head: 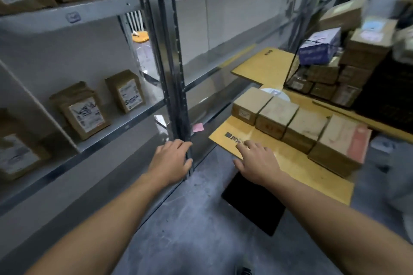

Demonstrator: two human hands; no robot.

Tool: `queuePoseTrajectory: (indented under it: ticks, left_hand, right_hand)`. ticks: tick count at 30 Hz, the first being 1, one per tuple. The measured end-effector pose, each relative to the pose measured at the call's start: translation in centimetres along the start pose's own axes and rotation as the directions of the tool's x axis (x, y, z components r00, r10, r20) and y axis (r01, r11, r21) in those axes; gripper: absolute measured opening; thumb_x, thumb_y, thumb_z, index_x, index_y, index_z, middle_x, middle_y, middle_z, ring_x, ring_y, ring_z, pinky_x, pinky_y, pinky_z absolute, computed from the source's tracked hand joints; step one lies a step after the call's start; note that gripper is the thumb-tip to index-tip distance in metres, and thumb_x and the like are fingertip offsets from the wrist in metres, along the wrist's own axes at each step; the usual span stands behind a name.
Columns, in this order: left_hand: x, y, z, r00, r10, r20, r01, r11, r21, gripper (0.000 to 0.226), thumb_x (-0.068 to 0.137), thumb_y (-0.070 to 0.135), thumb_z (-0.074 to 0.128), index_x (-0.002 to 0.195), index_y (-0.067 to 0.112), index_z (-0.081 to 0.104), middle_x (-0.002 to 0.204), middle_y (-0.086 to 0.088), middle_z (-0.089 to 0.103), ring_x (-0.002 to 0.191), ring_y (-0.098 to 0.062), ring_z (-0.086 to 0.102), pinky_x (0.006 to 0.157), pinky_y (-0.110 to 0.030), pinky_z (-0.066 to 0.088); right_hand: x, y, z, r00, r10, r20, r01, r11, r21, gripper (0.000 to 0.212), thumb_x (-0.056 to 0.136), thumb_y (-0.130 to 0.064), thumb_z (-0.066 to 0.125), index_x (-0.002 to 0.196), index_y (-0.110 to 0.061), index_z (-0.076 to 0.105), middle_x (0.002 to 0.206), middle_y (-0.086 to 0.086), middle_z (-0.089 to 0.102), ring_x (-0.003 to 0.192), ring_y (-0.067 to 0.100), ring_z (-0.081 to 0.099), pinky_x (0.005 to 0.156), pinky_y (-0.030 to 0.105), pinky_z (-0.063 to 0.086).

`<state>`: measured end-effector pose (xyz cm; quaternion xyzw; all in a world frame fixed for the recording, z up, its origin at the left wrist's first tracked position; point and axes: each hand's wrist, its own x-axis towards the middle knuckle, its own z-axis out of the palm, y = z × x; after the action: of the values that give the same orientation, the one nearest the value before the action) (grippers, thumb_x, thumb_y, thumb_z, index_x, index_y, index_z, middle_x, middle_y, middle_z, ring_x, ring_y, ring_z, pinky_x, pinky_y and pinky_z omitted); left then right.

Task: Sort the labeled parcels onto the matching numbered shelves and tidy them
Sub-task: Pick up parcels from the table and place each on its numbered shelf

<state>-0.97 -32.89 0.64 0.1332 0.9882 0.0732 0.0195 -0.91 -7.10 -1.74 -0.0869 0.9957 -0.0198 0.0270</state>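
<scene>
Bracing looks to be the job of the left hand [172, 159], which lies with fingers fairly straight against the foot of the metal upright [176, 87] between two shelving bays and grips nothing; that would steady a person leaning low over the floor [178, 219]. The right hand [257, 161] is also open and empty, fingers spread over the near corner of a yellow cardboard sheet [290, 163] laid on the floor. Whether its fingertips touch the sheet I cannot tell. On that sheet four brown parcels [306, 129] stand in a tight row, side against side, probably lined up so each can be read and taken in turn. None is in hand, and the nearest lies just beyond the right fingertips. Two shelved parcels [82, 111] stand upright on the left shelf [125, 128] with white labels facing out, likely so they can be checked against a small tag [73, 17] on the shelf edge above; blur makes every marking unreadable. More boxes are heaped at the back right [357, 51], so much sorting seems to remain. A pink note [197, 127] sits beside the upright, and a flat black thing [254, 203] lies on the floor beneath the right forearm.
</scene>
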Motion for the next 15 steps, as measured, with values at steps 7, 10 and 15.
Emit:
queuePoseTrajectory:
  ticks: [7, 10, 15]
  left_hand:
    - [12.1, 12.5, 1.8, 0.983, 0.186, 0.015, -0.185, 0.982, -0.028, 0.05, 0.096, 0.042, 0.045, 0.143, 0.028, 0.039, 0.14, 0.005, 0.046, 0.128, -0.021, 0.042, 0.105, -0.041, 0.033]
    - [16.1, 17.8, 2.8, 0.966, 0.257, 0.014, -0.257, 0.966, -0.029, 0.051, 0.095, 0.043, 0.045, 0.144, 0.028, 0.039, 0.14, 0.005, 0.047, 0.127, -0.021, 0.043, 0.104, -0.04, 0.034]
    - [20.4, 25.9, 4.8, 0.916, 0.396, 0.069, -0.391, 0.918, -0.072, 0.051, 0.096, 0.041, 0.046, 0.144, 0.027, 0.036, 0.142, 0.003, 0.045, 0.128, -0.022, 0.041, 0.105, -0.04, 0.035]
  right_hand:
    - [0.8, 14.6, -1.1, 0.973, 0.232, -0.009, -0.232, 0.973, 0.007, 0.049, 0.099, -0.055, 0.04, 0.136, -0.025, 0.048, 0.142, 0.005, 0.049, 0.131, 0.029, 0.046, 0.102, 0.045, 0.043]
    - [0.2, 20.1, -1.0, 0.947, 0.321, -0.009, -0.321, 0.947, 0.034, 0.052, 0.099, -0.054, 0.042, 0.143, -0.026, 0.043, 0.151, 0.005, 0.043, 0.136, 0.029, 0.041, 0.108, 0.046, 0.038]
    - [-2.1, 27.3, -0.1, 0.878, 0.479, -0.014, -0.475, 0.873, 0.113, 0.042, 0.1, -0.05, 0.043, 0.135, -0.027, 0.048, 0.141, 0.002, 0.048, 0.129, 0.027, 0.045, 0.101, 0.045, 0.04]
